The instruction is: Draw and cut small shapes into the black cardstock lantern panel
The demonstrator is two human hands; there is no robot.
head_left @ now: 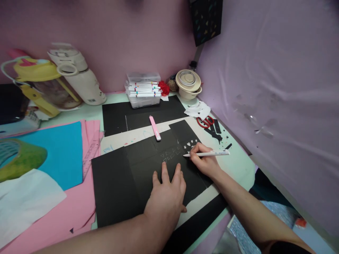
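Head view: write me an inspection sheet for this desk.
Surface: pale green desk, mostly covered by paper.
Job's things: black paper with small white shapes drawn on it; white pen, tip on it.
Clutter: pink sheets, blue sheet, ruler, marker box, pink capped tool, red scissors, black scraps, bowl, white bottle, yellow-lidded bottle.
Hands: left hand flat on the black paper; right hand grips the white pen.
Cables: nothing seen.
Surroundings: purple wall behind and right.

My pale green table (239,165) carries black paper sheets (113,190), pink sheets (66,215), a marker box (144,100), red scissors (204,122) and a lidded bowl (188,84).
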